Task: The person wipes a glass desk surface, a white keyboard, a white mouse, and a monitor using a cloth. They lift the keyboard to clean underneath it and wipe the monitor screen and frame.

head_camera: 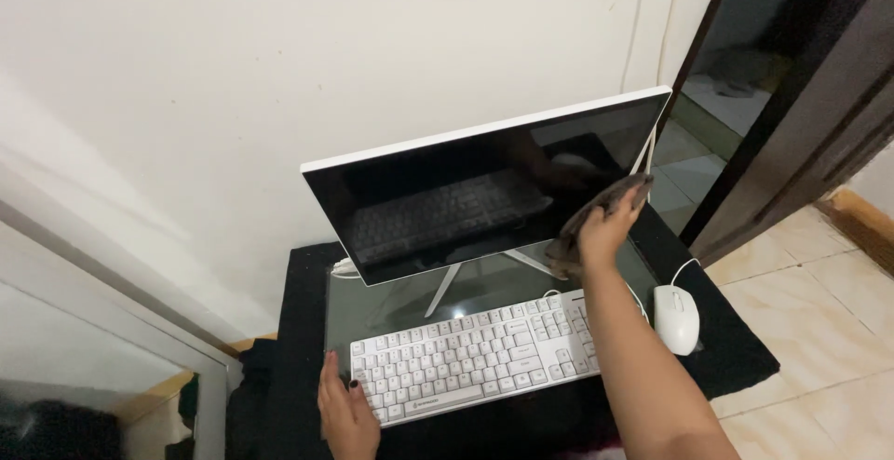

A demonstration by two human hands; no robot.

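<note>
Cloth on the monitor, other hand parked by the keyboard

From my feed, my right hand (607,227) has its fingers curled tight around a dark cloth (596,213), pressed against the right side of the black monitor (466,195) screen; the cloth hides most of the fingertips. My left hand (346,413) rests flat at the near left corner of the white keyboard (475,353), fingers close together, wrist cut off by the frame. A white mouse (676,318) sits right of the keyboard on the black desk (298,330). The screen's dark, only a blurry keyboard reflection.
</note>
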